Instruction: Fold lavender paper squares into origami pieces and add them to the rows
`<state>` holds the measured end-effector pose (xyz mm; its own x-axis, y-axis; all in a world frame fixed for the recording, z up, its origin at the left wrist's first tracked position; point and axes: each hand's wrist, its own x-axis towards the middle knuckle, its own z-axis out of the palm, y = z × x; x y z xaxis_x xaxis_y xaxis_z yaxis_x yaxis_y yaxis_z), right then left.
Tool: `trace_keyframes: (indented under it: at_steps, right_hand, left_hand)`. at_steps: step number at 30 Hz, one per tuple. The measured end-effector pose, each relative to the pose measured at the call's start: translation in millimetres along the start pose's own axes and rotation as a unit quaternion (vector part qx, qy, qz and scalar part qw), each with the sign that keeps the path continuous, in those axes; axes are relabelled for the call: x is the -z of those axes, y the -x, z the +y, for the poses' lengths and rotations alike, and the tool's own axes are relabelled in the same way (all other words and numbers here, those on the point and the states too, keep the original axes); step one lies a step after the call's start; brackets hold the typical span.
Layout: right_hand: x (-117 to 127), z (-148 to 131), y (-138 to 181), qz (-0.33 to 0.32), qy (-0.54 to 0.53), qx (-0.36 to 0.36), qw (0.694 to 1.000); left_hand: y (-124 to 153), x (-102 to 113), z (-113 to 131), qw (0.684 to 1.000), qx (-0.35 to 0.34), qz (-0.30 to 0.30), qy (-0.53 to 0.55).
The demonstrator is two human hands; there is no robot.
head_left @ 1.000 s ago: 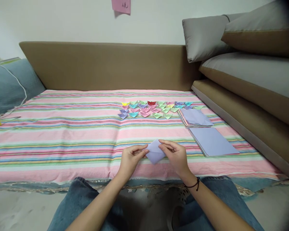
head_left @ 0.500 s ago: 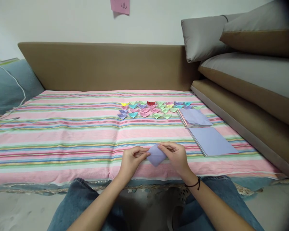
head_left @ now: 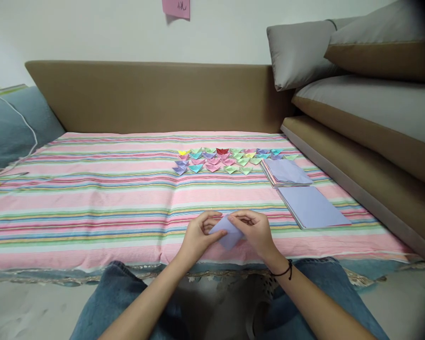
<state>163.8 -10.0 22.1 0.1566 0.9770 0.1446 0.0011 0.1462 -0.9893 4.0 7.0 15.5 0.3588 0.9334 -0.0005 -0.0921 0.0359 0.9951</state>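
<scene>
Both my hands pinch a small lilac paper (head_left: 227, 233) that is partly folded, just above the near edge of the striped cloth (head_left: 92, 198). My left hand (head_left: 198, 236) grips its left side with fingers curled. My right hand (head_left: 255, 231), a black band on its wrist, grips the top and right side. Further back lie several small folded paper boats (head_left: 226, 160) in rows, in pink, green, blue, purple, yellow and red. To the right lie two stacks of lilac paper sheets (head_left: 311, 208), the farther stack (head_left: 286, 171) touching the boats.
A brown padded backrest (head_left: 156, 94) runs behind the cloth. Grey and brown cushions (head_left: 357, 94) are piled at the right. A grey-blue pillow with a white cable (head_left: 17, 123) lies at the left. A pink note (head_left: 177, 8) hangs on the wall. My jeans-clad knees (head_left: 123, 293) are below.
My hands have drawn closer together over the lilac paper. The left hand has moved right onto the sheet, and the paper looks more folded and smaller than before.
</scene>
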Motion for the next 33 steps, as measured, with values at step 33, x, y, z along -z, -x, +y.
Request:
trace_keyframes:
  at_steps: [33]
  right_hand:
    - [1.6, 4.1, -3.9, -0.032, 0.009, 0.006, 0.999]
  left_hand:
    - [2.3, -1.6, -2.7, 0.998, 0.020, 0.009, -0.065]
